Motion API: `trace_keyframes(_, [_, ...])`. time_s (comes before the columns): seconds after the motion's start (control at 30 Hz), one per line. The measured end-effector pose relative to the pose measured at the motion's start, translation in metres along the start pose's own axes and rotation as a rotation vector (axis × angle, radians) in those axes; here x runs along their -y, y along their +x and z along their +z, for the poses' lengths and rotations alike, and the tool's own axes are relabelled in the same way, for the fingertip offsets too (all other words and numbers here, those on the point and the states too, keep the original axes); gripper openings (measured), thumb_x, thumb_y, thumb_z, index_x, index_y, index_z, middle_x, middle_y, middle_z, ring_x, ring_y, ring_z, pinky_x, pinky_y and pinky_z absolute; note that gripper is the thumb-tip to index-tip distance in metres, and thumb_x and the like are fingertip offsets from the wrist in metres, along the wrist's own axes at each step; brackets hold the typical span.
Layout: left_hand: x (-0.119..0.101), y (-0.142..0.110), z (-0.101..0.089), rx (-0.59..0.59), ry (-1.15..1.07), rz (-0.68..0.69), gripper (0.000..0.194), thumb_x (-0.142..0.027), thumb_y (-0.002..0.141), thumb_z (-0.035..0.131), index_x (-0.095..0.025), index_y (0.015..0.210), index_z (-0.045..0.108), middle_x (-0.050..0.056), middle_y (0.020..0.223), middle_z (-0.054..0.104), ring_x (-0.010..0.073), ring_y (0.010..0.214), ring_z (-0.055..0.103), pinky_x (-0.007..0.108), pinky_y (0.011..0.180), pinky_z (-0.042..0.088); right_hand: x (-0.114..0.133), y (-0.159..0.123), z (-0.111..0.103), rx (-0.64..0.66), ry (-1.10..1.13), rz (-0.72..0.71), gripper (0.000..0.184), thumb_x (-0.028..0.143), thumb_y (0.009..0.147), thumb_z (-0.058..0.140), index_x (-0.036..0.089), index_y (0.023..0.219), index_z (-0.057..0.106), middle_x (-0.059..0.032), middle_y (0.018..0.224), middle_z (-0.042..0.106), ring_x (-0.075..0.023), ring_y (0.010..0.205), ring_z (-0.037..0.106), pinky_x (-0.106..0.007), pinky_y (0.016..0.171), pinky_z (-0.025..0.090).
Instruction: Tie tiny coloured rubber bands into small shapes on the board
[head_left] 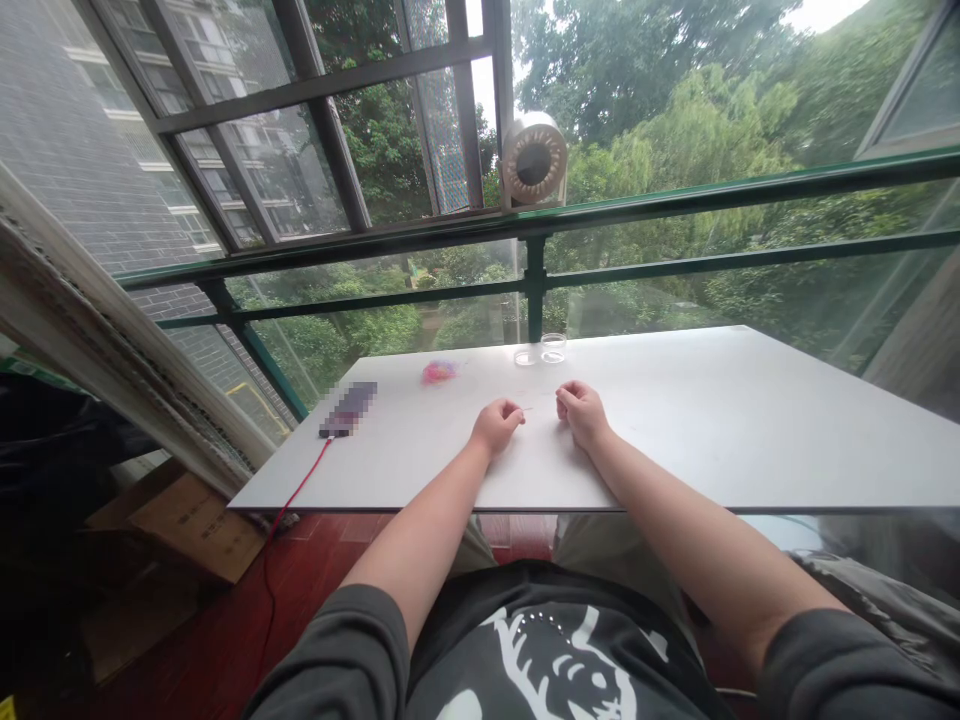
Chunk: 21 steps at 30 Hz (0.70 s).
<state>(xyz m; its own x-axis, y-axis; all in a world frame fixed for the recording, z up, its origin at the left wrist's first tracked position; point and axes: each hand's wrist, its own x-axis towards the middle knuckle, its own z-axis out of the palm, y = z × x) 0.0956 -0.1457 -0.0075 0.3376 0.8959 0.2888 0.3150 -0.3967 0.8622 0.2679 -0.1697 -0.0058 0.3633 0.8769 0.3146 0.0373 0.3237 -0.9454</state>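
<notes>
My left hand [498,427] hovers at or rests on the white table, its thumb and fingertips pinched together. A very thin pinkish strand [528,408] sticks out from that pinch towards the right; its kind is too small to make out. A short gap away, my right hand [582,411] is closed, fingers curled to the thumb, and whatever it may hold is hidden. Beyond the hands lies a small loose heap of pink, orange and purple strands [439,372]. Two clear round dishes [553,348] stand near the table's far edge.
The white table [675,420] sits against a green railing [534,285]. A blurred-out dark phone-like object [349,410] with a red cable [306,482] lies at the left. A round white fan [534,160] stands on the ledge. A cardboard box [199,520] is on the floor.
</notes>
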Motion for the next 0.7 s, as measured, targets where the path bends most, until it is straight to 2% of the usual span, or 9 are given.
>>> trace_keyframes(0.1, [-0.001, 0.000, 0.000, -0.005, -0.013, -0.004, 0.011, -0.025, 0.075, 0.052, -0.016, 0.074, 0.058, 0.003, 0.073, 0.068, 0.0136, 0.069, 0.059, 0.026, 0.067, 0.043, -0.004, 0.005, -0.004, -0.071, 0.019, 0.005, 0.011, 0.029, 0.070, 0.052, 0.021, 0.069, 0.045, 0.0064, 0.044, 0.045, -0.0085, 0.038, 0.040, -0.021, 0.037, 0.032])
trace_keyframes(0.2, [-0.001, 0.000, 0.001, -0.008, -0.020, -0.007, 0.012, -0.025, 0.076, 0.052, -0.016, 0.074, 0.058, 0.003, 0.073, 0.068, 0.0136, 0.070, 0.059, 0.025, 0.067, 0.043, -0.004, 0.005, -0.005, -0.068, 0.012, 0.008, 0.011, 0.030, 0.072, 0.050, 0.021, 0.071, 0.044, 0.0069, 0.045, 0.045, -0.0081, 0.038, 0.039, -0.021, 0.037, 0.031])
trace_keyframes(0.3, [0.001, 0.000, 0.001, -0.006, -0.017, -0.009, 0.012, -0.026, 0.076, 0.053, -0.015, 0.075, 0.059, 0.003, 0.074, 0.068, 0.0134, 0.069, 0.059, 0.025, 0.065, 0.043, -0.001, 0.001, -0.001, 0.028, -0.019, 0.010, 0.013, 0.033, 0.073, 0.051, 0.020, 0.073, 0.049, 0.0067, 0.046, 0.046, -0.0076, 0.038, 0.039, -0.021, 0.038, 0.033])
trace_keyframes(0.5, [0.003, 0.000, 0.000, 0.016, -0.013, 0.012, 0.014, -0.028, 0.077, 0.053, -0.016, 0.077, 0.060, 0.003, 0.076, 0.069, 0.0126, 0.068, 0.058, 0.025, 0.066, 0.044, 0.008, -0.011, 0.005, 0.323, -0.132, -0.011, 0.025, 0.035, 0.063, 0.067, 0.015, 0.078, 0.063, 0.0033, 0.053, 0.054, -0.0084, 0.045, 0.045, -0.021, 0.042, 0.035])
trace_keyframes(0.7, [0.000, -0.001, 0.000, 0.033, 0.004, 0.027, 0.013, -0.027, 0.076, 0.054, -0.016, 0.077, 0.061, 0.003, 0.077, 0.069, 0.0129, 0.070, 0.059, 0.025, 0.068, 0.045, 0.009, -0.011, 0.003, 0.360, -0.212, -0.028, 0.024, 0.038, 0.065, 0.064, 0.015, 0.072, 0.062, 0.0020, 0.054, 0.056, -0.0090, 0.046, 0.045, -0.022, 0.044, 0.035])
